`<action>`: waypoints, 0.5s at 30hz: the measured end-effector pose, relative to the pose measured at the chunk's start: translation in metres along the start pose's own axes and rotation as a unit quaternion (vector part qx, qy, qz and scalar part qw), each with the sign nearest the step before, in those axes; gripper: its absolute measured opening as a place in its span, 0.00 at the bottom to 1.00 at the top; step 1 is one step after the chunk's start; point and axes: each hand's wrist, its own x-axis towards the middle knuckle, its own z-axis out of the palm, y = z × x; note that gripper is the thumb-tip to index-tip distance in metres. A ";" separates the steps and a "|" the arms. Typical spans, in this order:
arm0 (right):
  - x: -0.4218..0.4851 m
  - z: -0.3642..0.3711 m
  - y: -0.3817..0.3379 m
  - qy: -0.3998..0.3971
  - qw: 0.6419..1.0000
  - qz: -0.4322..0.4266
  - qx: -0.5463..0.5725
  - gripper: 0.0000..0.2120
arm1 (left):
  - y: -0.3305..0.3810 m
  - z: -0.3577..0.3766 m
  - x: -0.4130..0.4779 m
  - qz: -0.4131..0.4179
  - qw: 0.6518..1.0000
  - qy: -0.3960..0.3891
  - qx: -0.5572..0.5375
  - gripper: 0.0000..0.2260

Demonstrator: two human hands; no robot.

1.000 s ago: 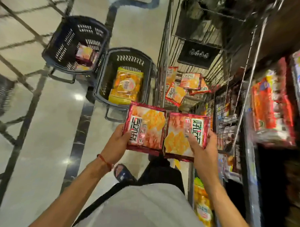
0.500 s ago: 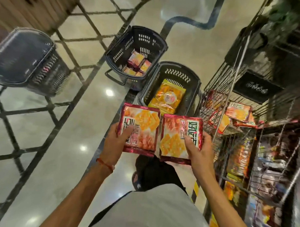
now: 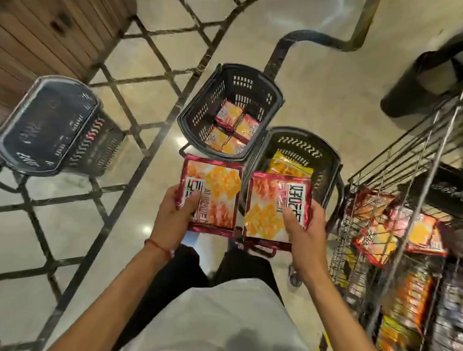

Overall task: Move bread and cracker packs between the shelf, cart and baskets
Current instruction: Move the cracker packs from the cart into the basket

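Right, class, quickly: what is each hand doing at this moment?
Left hand: grips a red cracker pack.
Right hand: grips a second red cracker pack.

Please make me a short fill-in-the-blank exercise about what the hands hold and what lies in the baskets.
1. The left hand and right hand together hold ____ red cracker packs.
2. The bread pack in the nearer basket is ____.
3. The wire cart stands on the person's ____ side.
Missing words: two; yellow; right.
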 end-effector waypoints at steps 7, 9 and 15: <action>0.050 0.063 -0.040 0.018 1.000 0.020 0.011 0.27 | 0.038 -0.028 0.096 -0.034 0.999 -0.020 -0.011 0.13; 0.062 0.086 -0.047 0.038 0.998 0.035 0.025 0.32 | 0.046 -0.040 0.128 -0.043 0.998 -0.041 -0.001 0.14; 0.091 0.164 -0.072 0.119 0.991 0.051 0.042 0.15 | 0.081 -0.083 0.221 -0.057 0.989 -0.127 0.046 0.16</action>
